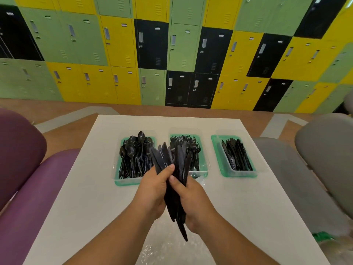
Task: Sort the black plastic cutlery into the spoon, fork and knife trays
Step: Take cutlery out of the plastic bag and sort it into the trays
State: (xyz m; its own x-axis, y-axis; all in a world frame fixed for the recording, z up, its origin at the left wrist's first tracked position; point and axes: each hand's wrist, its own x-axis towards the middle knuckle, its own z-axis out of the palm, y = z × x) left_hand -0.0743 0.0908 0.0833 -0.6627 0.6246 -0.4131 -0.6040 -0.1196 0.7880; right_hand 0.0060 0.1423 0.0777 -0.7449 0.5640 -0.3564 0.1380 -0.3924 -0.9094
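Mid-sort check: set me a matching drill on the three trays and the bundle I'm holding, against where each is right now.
Things:
1. spoon tray
2. fork tray
3. knife tray
4. bundle of knives

Places:
A. gripped between the left hand and right hand, above the table
B. right end of the row
C. left end of the row
D. middle of the row

Pairs: 1-C, 2-D, 3-B, 4-A
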